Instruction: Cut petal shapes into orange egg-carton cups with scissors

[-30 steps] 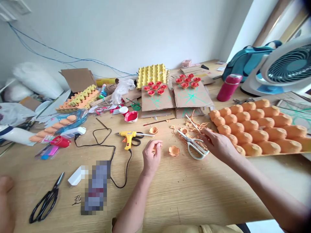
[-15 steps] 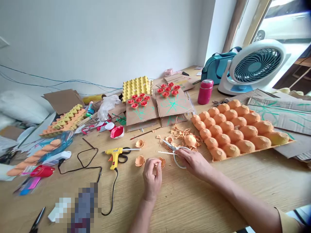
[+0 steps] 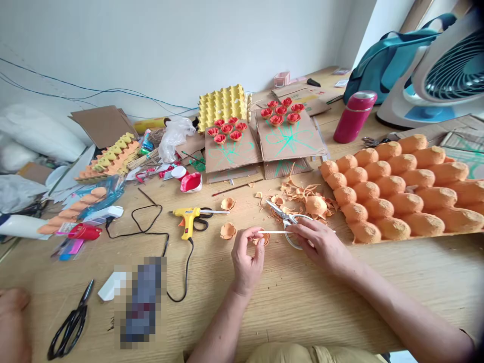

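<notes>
My right hand [image 3: 319, 242] grips a thin white stick [image 3: 274, 232], held level over the table, and lies close beside white-handled scissors [image 3: 291, 224]. The stick's left end reaches the fingers of my left hand [image 3: 246, 259]. That hand is curled in a pinch; whatever is between the fingertips is too small to make out. Behind those fingers sits an orange egg-carton flower cup [image 3: 265, 239], partly hidden. Two more cups, one nearer [image 3: 228, 231] and one farther [image 3: 227, 203], stand to the left. Orange carton scraps [image 3: 302, 191] lie beyond the scissors.
A yellow glue gun [image 3: 188, 219] with its cord lies left. An orange egg tray [image 3: 401, 191] stands right. Behind are cardboard pieces [image 3: 289, 143] with red flowers, a pink bottle [image 3: 354, 117] and a fan [image 3: 431, 85]. Black scissors [image 3: 71, 322] lie near another person's hand [image 3: 15, 322].
The white stick has come leftward to the fingers of my left hand. The view has shifted, and another person's hand now shows at the left edge.
</notes>
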The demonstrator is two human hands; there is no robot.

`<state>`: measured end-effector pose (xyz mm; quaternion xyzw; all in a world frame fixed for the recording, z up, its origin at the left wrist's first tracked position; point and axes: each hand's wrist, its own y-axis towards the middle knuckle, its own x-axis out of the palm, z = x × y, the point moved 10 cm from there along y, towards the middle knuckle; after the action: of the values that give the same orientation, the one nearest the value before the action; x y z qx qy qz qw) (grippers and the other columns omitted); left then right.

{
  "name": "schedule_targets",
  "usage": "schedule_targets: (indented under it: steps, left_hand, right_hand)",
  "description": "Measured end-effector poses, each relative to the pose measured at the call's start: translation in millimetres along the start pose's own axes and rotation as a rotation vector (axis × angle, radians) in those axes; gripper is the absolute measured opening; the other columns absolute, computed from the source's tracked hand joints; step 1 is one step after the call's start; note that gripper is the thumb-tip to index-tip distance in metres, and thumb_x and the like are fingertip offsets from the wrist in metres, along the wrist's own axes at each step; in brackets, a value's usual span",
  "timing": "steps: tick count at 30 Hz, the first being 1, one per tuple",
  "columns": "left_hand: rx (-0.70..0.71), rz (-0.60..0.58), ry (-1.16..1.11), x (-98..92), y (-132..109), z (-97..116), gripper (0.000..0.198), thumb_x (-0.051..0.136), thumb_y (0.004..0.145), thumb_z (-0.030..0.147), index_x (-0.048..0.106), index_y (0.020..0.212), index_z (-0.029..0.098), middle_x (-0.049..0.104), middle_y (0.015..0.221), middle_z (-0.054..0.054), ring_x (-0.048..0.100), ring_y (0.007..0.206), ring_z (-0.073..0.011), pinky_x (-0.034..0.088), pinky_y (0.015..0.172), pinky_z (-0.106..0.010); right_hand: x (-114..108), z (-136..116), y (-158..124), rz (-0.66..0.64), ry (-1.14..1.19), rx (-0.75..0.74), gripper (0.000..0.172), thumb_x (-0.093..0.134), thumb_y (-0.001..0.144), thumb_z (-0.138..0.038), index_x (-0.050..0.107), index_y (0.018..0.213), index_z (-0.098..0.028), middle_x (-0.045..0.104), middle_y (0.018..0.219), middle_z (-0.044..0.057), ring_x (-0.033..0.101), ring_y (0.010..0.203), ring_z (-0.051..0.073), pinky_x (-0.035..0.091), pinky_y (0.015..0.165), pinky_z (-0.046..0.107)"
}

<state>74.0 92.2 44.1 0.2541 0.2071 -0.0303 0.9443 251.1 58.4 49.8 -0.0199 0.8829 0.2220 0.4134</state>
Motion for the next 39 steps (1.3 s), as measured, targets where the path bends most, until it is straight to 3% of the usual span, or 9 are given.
schedule_targets:
  steps: [6,12,19,24,30,39]
  left_hand:
    - [-0.023,0.001,-0.027,-3.1,1.6,-1.6,0.006,0.058,0.092,0.019,0.064,0.093,0.02,0.067,0.086,-0.003,0.063,0.081,-0.0148,0.051,0.075,-0.026]
    - [0.039,-0.047,-0.057,0.4,3.0,9.2,0.007,0.059,0.092,0.016,0.064,0.093,0.021,0.066,0.086,-0.002,0.063,0.082,-0.0144,0.05,0.076,-0.026]
    - [0.06,-0.084,-0.029,6.9,1.9,16.1,0.005,0.061,0.091,0.018,0.065,0.091,0.02,0.068,0.085,-0.003,0.064,0.082,-0.0159,0.051,0.075,-0.028]
    - [0.059,-0.078,-0.01,2.2,4.8,14.7,0.006,0.061,0.091,0.018,0.066,0.09,0.021,0.069,0.084,-0.003,0.065,0.08,-0.0155,0.052,0.075,-0.028]
    - [-0.005,0.027,0.096,-18.9,11.1,-0.4,0.008,0.058,0.092,0.019,0.065,0.088,0.02,0.067,0.081,-0.002,0.063,0.077,-0.0148,0.051,0.074,-0.028]
    - [-0.005,-0.063,0.136,-8.7,12.1,-6.4,0.009,0.056,0.093,0.019,0.064,0.091,0.02,0.066,0.086,-0.003,0.063,0.082,-0.0164,0.051,0.078,-0.03]
  right_hand:
    - [-2.6,-2.8,0.2,0.033,-0.038,-0.038,0.022,0.045,0.101,-0.018,0.066,0.108,-0.021,0.067,0.101,0.011,0.061,0.091,0.023,0.048,0.077,0.036]
    - [-2.7,-4.2,-0.9,0.03,-0.006,-0.045,0.019,0.051,0.099,-0.022,0.067,0.11,-0.022,0.063,0.09,0.008,0.059,0.085,0.022,0.047,0.076,0.035]
    - [7.7,-7.6,-5.0,-0.011,0.092,-0.06,0.026,0.049,0.1,-0.019,0.065,0.119,-0.025,0.061,0.094,0.008,0.058,0.082,0.02,0.05,0.07,0.032]
    - [4.4,-8.5,-4.5,0.009,0.1,-0.05,0.025,0.048,0.1,-0.018,0.065,0.117,-0.025,0.061,0.094,0.008,0.059,0.083,0.02,0.051,0.07,0.032]
    - [1.3,0.0,-2.7,0.034,0.112,0.01,0.024,0.049,0.1,-0.019,0.067,0.115,-0.025,0.059,0.094,0.008,0.058,0.083,0.02,0.05,0.072,0.034]
    - [0.4,-1.2,-2.2,0.04,0.147,0.037,0.021,0.048,0.1,-0.02,0.065,0.111,-0.023,0.058,0.09,0.007,0.058,0.079,0.019,0.05,0.071,0.032]
